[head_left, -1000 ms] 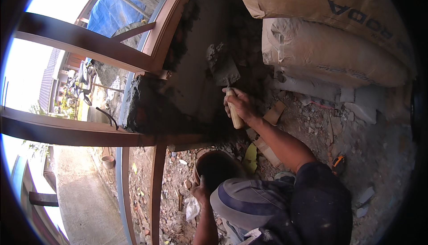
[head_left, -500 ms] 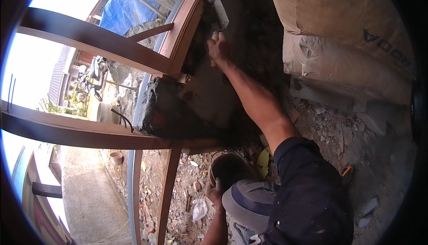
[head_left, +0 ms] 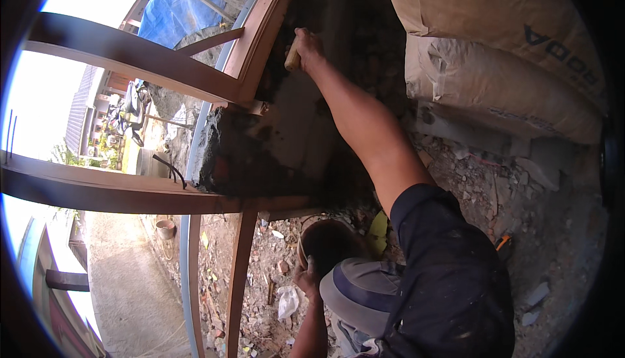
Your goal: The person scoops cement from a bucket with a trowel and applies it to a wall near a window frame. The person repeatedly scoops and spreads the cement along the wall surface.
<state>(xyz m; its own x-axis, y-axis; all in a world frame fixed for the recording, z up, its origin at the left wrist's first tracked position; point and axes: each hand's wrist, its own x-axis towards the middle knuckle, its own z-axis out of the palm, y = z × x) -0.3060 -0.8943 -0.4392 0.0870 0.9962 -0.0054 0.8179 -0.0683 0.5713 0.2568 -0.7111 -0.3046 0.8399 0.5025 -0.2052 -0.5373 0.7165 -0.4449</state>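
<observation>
My right hand, arm stretched out to the far side, is closed round the pale wooden handle of a trowel. Its blade is lost in the dark beyond the hand, by a wall partly coated in wet grey mortar. Low in the view, my left hand grips the near side of a dark bucket beside my knee. Shadow hides what the bucket holds.
Stacked brown paper sacks stand at the right. A wooden frame with crossing bars spans the left. Rubble, a white plastic scrap and an orange-handled tool lie on the ground. A blue tarp shows outside.
The trowel has turned: its pale blade was visible pointing away and is now hidden in shadow, with the handle end swung toward the left. My left hand stays at the bucket.
</observation>
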